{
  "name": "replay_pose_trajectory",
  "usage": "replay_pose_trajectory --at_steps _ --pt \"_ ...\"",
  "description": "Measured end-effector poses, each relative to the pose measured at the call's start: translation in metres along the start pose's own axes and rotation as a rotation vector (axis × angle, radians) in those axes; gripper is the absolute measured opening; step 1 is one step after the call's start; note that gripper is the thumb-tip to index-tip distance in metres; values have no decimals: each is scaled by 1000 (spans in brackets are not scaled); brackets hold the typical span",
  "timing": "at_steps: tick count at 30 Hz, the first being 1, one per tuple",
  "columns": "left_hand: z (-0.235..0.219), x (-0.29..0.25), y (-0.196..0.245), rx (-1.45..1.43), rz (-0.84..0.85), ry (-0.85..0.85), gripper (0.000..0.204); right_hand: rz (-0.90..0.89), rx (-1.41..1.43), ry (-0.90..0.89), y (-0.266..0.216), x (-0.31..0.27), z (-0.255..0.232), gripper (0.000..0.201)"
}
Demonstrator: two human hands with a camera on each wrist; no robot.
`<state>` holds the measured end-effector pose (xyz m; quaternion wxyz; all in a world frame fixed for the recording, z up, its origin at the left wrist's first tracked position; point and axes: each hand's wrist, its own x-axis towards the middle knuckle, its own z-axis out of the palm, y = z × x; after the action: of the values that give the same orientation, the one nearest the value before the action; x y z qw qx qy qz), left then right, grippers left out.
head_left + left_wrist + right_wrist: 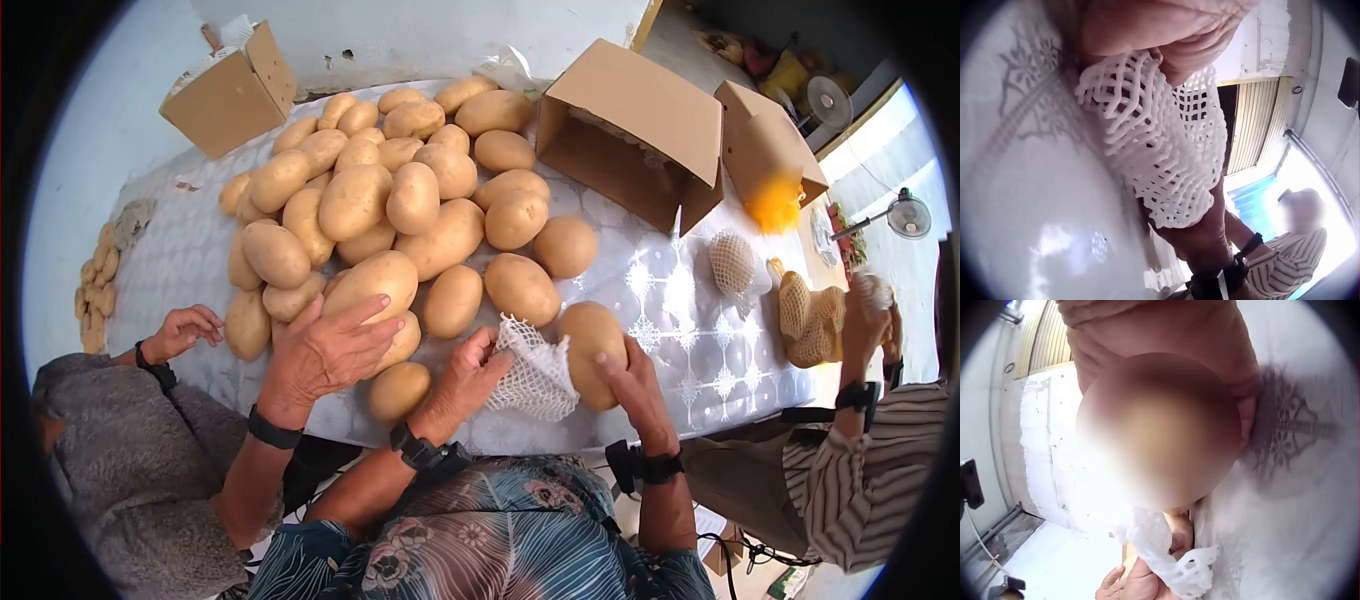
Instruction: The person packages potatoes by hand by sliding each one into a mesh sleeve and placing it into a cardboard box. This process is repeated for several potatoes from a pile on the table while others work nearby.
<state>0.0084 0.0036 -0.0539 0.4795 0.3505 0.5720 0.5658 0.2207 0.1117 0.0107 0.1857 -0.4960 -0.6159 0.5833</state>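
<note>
My left hand (462, 388) pinches a white foam net sleeve (535, 378) by its edge near the table's front. In the left wrist view, the netting (1154, 144) hangs open below my fingers, its mesh spread wide. My right hand (637, 392) grips a large potato (592, 352), thumb across its near side. The potato stands close beside the sleeve's mouth, overlapping its edge in the head view. A round blur covers most of what my right hand (1160, 331) holds in the right wrist view. One loose potato (400, 392) lies left of my left hand.
A big potato heap (355, 200) covers the table's left and middle. Another person's hand (330, 350) rests against it. Cardboard boxes (640, 110) stand behind at right, another box (235, 90) at back left. A netted potato (735, 265) lies at right, near a person holding a netted bag (808, 318).
</note>
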Motion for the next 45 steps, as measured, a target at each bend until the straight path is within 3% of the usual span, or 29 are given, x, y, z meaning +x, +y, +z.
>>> replay_pose_trajectory --at_steps 3,4,11,14,17,18,21,22,25,28,31,32,34,37,39,41,42,45 --pt "9 -3 11 -76 4 -4 17 -257 -476 109 -3 3 -6 71" --pt "10 -3 14 -58 5 -6 17 -153 -384 77 -7 3 -8 76" --pt "12 -8 22 156 98 4 17 -341 -612 223 17 -7 -12 87" --pt "13 -8 19 155 72 -29 17 -350 -463 222 20 -7 -16 83" --pt "13 -9 18 119 77 -46 17 -470 -479 271 8 -13 -17 73" --pt "14 -10 18 106 85 -48 17 -408 -372 207 8 -15 -18 67" --pt "18 -12 26 135 102 -28 17 -465 -693 299 7 -14 -24 69" --pt "19 -12 28 145 103 -17 17 -605 -825 377 0 -16 -23 67" --pt "20 -16 29 166 93 -29 17 -593 -286 52 -39 -41 -1 63" --pt "25 -17 36 238 121 -109 19 -479 -310 -180 -22 -37 25 58" --pt "17 -16 47 435 213 -55 21 -137 -67 -252 7 -39 32 49" --pt "13 -12 36 473 251 -10 22 -70 225 -292 16 -38 34 39" --pt "12 -9 40 590 254 34 21 -9 297 -226 23 -38 35 34" --pt "26 -17 57 730 612 233 17 -57 343 -121 27 -37 40 32" --pt "33 -34 68 500 394 32 15 -77 341 -47 29 -38 45 33" --pt "39 -46 69 389 188 -161 20 -64 120 -114 29 -45 45 36" --pt "39 -47 51 289 180 -197 31 -59 9 -146 27 -48 45 38" --pt "25 -40 29 292 12 -233 40 -538 -387 -240 15 -63 49 42"
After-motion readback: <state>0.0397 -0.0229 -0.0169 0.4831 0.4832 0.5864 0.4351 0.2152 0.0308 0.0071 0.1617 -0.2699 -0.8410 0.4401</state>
